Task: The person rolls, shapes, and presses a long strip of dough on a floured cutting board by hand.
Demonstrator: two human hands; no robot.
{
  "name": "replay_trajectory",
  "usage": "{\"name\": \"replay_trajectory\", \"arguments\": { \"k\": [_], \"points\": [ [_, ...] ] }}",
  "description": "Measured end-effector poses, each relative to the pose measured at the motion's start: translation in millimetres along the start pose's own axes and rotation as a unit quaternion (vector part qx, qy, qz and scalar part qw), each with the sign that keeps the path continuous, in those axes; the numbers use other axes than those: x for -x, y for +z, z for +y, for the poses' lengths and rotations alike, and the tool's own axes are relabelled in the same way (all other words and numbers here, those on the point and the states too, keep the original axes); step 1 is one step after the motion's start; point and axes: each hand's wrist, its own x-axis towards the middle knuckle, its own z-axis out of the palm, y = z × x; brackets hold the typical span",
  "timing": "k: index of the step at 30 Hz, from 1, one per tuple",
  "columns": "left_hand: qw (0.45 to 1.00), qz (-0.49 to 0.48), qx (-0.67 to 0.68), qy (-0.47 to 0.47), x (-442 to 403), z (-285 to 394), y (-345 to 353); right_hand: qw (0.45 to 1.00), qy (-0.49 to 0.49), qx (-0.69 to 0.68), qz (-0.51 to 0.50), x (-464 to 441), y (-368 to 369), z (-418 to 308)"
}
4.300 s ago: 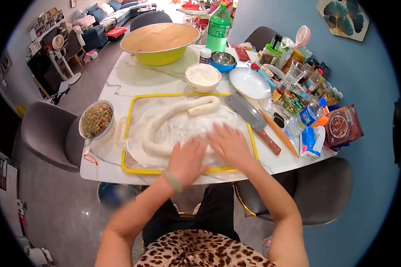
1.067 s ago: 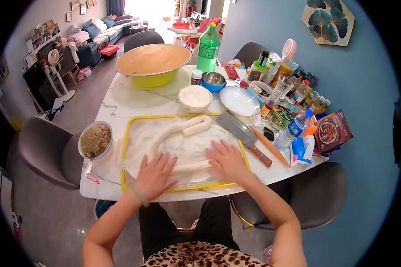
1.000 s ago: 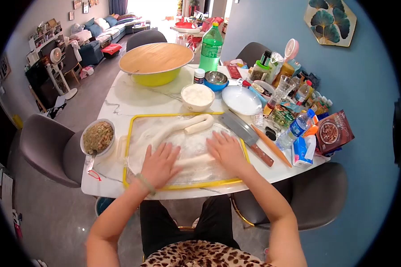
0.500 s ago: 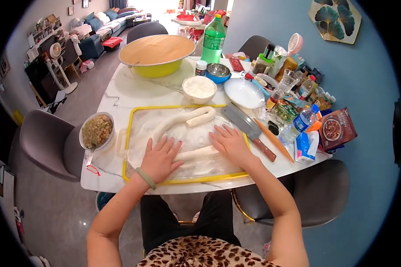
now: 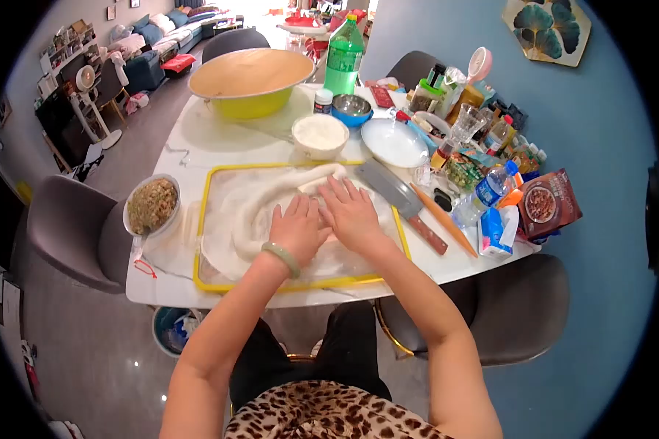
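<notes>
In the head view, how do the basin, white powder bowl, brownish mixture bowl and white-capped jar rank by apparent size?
Basin
White powder bowl and brownish mixture bowl: too alike to rank
White-capped jar

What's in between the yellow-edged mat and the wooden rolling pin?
A big knife! In the head view it lies between the yellow-edged mat and the rolling pin, with its blade over the mat's edge.

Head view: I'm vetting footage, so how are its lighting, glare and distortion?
In the head view, the bright far opening is washed out, small glints dot the floor, and wide-angle distortion bows the table edge, with black corners.
</notes>
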Motion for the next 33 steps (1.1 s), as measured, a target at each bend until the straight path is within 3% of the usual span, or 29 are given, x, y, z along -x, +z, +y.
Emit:
{"name": "replay_trajectory", "arguments": {
  "k": [3,5,9,16,20,21,25,28,30,33],
  "points": [
    [1.0,-0.018,-0.017,-0.011,14.7,-2.2,11.5,0.999,-0.005,0.042,0.017,13.5,7.9,1.0],
    [0.997,-0.066,-0.026,0.037,41.9,3.9,2.8,0.993,-0.045,0.049,-0.102,46.5,-16.4,-0.1],
    [0.995,-0.036,-0.04,0.086,78.1,5.6,1.8,0.993,-0.055,0.019,-0.104,90.0,-40.2,-4.5],
    [0.997,0.035,-0.058,-0.048,1.8,-12.0,11.5,0.998,0.026,0.061,-0.016,-2.4,-3.1,34.3],
    [0.999,-0.025,-0.034,0.017,63.1,-9.3,1.3,0.993,-0.041,-0.006,-0.111,56.1,-29.5,24.4],
    [0.997,-0.025,-0.046,0.059,79.0,-7.3,-4.4,0.993,-0.045,-0.003,-0.105,81.9,-38.1,18.9],
    [0.994,-0.026,-0.068,0.079,103.0,-7.1,-14.2,0.994,-0.024,0.02,-0.104,103.7,-50.2,9.9],
    [0.996,-0.003,-0.068,0.051,62.6,-16.4,-5.3,0.997,-0.008,0.047,-0.061,50.6,-19.3,31.4],
    [0.998,0.024,-0.06,-0.017,38.3,-23.2,2.6,0.996,0.011,0.073,-0.039,22.4,-7.2,43.5],
    [0.999,0.007,-0.047,-0.024,42.8,-27.0,-1.7,0.997,0.035,0.049,-0.047,19.8,-2.9,48.0]
  ]
}}
